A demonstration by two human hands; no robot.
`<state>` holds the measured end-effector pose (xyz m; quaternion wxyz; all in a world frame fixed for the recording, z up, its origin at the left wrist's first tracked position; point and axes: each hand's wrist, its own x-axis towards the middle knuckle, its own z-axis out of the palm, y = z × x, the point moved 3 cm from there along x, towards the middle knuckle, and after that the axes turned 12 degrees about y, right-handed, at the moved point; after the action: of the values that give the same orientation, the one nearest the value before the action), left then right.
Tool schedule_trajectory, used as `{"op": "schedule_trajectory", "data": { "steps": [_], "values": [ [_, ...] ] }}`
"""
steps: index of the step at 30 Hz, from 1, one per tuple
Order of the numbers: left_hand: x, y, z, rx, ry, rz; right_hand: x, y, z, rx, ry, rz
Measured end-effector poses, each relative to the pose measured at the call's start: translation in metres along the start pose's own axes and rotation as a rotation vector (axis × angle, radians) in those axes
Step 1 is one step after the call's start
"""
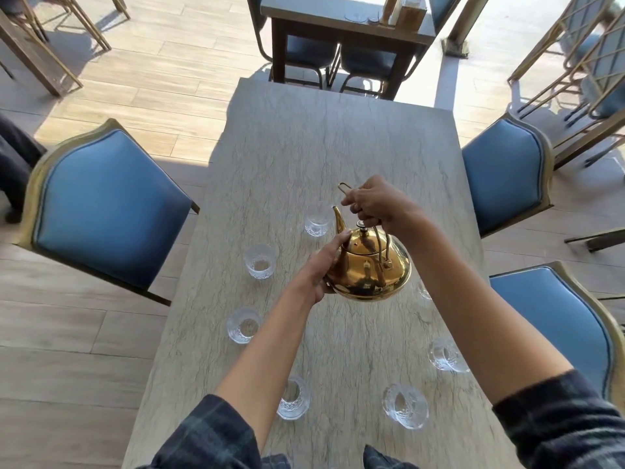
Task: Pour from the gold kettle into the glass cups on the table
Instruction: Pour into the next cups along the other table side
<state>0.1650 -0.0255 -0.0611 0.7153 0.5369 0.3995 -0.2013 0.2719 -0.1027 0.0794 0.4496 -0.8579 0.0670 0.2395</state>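
The gold kettle [370,265] hangs above the middle of the grey table [338,137], spout pointing away toward the far glass cup [318,222]. My right hand [375,203] grips the top handle from above. My left hand [323,267] cups the kettle's left side below the spout, fingers curled against it. Several glass cups ring the kettle: on the left a cup [259,260] and another cup [243,323], near me a cup [293,397] and a cup [405,405], on the right a cup [447,354]. One more cup [424,290] is mostly hidden behind the kettle.
Blue padded chairs stand at the table's sides: one chair on the left [105,204], two on the right [505,174] [561,330]. A second dark table [341,15] with chairs lies beyond the far edge. The floor is wood plank.
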Motion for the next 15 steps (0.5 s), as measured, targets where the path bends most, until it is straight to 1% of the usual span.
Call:
{"op": "schedule_trajectory", "data": {
  "steps": [15],
  "values": [
    [0.0047, 0.0028, 0.0017, -0.02, -0.025, 0.019, -0.0038, -0.0071, -0.0041, -0.017, 0.013, -0.015]
  ]
}}
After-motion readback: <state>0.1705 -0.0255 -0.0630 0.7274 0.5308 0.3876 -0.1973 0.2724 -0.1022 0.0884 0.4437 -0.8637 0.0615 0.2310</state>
